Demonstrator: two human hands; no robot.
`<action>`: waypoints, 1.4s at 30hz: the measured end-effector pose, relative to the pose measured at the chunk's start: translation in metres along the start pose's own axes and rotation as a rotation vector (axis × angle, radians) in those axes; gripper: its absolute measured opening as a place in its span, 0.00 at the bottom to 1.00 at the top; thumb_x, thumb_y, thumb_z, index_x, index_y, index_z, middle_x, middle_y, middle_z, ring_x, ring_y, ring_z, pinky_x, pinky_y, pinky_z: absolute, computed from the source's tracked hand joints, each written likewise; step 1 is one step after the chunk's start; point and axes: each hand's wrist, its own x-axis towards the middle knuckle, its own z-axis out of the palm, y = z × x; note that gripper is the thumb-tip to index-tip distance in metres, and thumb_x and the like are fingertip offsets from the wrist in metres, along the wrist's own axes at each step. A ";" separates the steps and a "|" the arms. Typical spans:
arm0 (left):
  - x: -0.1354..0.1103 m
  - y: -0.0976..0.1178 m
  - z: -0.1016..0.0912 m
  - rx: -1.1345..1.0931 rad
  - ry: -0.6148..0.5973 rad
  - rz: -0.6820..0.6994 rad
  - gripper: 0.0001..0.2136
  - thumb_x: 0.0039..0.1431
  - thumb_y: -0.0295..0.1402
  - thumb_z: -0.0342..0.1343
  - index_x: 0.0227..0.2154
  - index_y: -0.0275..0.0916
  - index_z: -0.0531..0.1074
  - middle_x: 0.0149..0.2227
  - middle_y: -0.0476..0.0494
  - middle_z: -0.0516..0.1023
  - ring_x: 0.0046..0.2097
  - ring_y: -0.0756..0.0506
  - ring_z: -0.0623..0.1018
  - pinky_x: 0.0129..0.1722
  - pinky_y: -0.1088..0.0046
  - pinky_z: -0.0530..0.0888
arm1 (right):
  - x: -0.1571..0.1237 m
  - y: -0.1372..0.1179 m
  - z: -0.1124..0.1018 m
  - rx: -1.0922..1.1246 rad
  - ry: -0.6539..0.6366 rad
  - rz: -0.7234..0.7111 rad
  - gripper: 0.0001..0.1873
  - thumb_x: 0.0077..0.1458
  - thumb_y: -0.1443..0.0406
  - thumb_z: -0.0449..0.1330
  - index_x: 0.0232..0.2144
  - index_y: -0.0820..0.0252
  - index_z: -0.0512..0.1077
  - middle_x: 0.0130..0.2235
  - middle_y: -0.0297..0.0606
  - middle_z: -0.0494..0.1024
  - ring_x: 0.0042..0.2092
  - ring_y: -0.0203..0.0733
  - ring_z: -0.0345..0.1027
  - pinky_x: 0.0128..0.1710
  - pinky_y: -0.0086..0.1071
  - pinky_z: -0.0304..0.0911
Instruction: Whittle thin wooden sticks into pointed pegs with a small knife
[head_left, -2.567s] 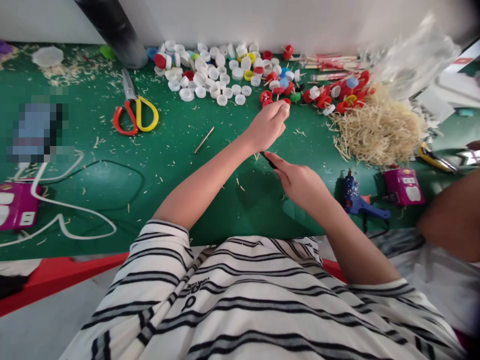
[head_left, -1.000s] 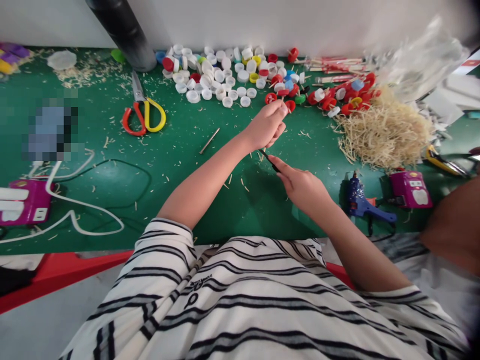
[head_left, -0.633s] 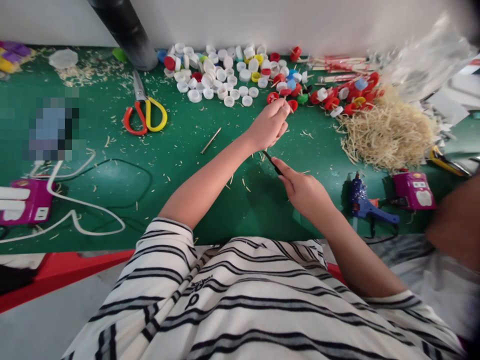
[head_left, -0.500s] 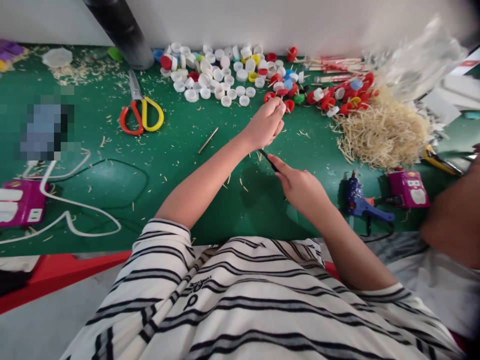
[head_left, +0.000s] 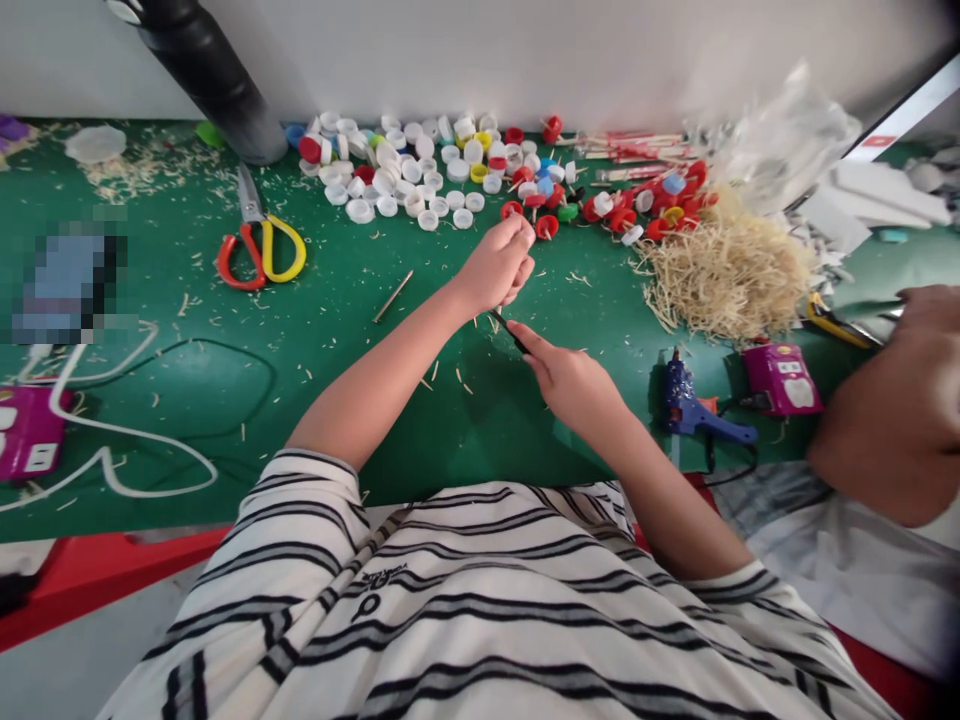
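Observation:
My left hand (head_left: 496, 264) is closed above the green table, its fingers curled round something small that they hide. Just in front of it, my right hand (head_left: 574, 378) grips a slim black tool (head_left: 516, 338). The tool's far end reaches under the left hand, so I cannot tell what kind it is. Beyond my left hand, red bottle caps (head_left: 547, 228) with thin sticks through them lie close to its knuckles. Pale shavings (head_left: 463, 380) are scattered on the table below both hands.
White bottle caps (head_left: 384, 182) spread along the back. Scissors (head_left: 259, 240), a nail-like rod (head_left: 394, 297) and a black bottle (head_left: 217, 85) stand or lie leftward. On the right are a straw-like heap (head_left: 724, 270), a blue glue gun (head_left: 694, 405) and another person's arm (head_left: 892, 420).
The whole view has shifted, so the things on the table appear further left and slightly lower. Both hands keep nearly the same pose, the black tool still in the right one.

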 end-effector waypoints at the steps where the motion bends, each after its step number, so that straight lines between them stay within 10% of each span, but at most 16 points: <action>1: 0.001 -0.001 -0.002 -0.008 0.003 -0.002 0.07 0.70 0.36 0.48 0.35 0.43 0.57 0.19 0.59 0.58 0.17 0.59 0.48 0.21 0.78 0.44 | -0.004 0.002 0.001 0.003 -0.016 0.002 0.31 0.73 0.61 0.43 0.75 0.43 0.52 0.37 0.39 0.82 0.34 0.45 0.74 0.29 0.32 0.54; 42: -0.002 0.003 0.004 0.347 -0.083 0.045 0.08 0.75 0.38 0.36 0.43 0.41 0.56 0.27 0.52 0.65 0.20 0.59 0.51 0.24 0.76 0.49 | -0.010 0.005 0.017 0.027 0.001 0.037 0.31 0.73 0.61 0.44 0.75 0.40 0.51 0.46 0.40 0.82 0.41 0.46 0.76 0.34 0.32 0.59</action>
